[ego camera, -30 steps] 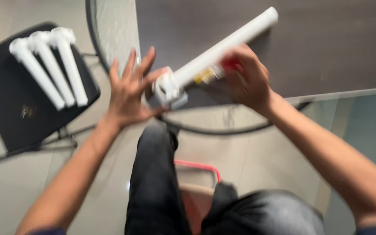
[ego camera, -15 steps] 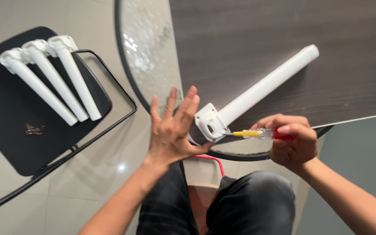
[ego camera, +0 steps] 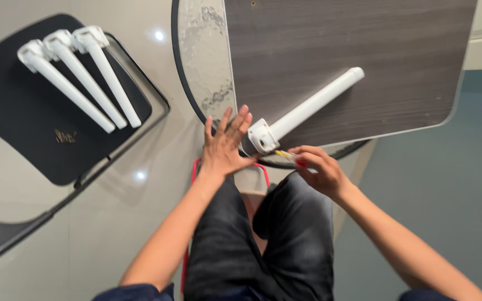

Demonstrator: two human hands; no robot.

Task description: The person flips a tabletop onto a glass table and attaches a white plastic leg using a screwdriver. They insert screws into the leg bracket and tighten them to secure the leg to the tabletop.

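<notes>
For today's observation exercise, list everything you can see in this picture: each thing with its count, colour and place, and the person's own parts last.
White leg on panel: 1, white tube with a bracket at its near end, lying slanted on the wood panel.
Spare legs: 3, white, side by side on the black chair seat at left.
Chair: 1, black seat with a dark frame, left.
Wood panel: 1, dark grey-brown grain, lying on the glass table.
Glass table: 1, round, patterned clear glass with a dark rim, top centre.
Screwdriver: 1, yellow shaft with a red handle, at the bracket.
Stool: 1, red frame, under the person.
Left hand: open, fingers spread, beside the bracket.
Right hand: holds the screwdriver.
</notes>
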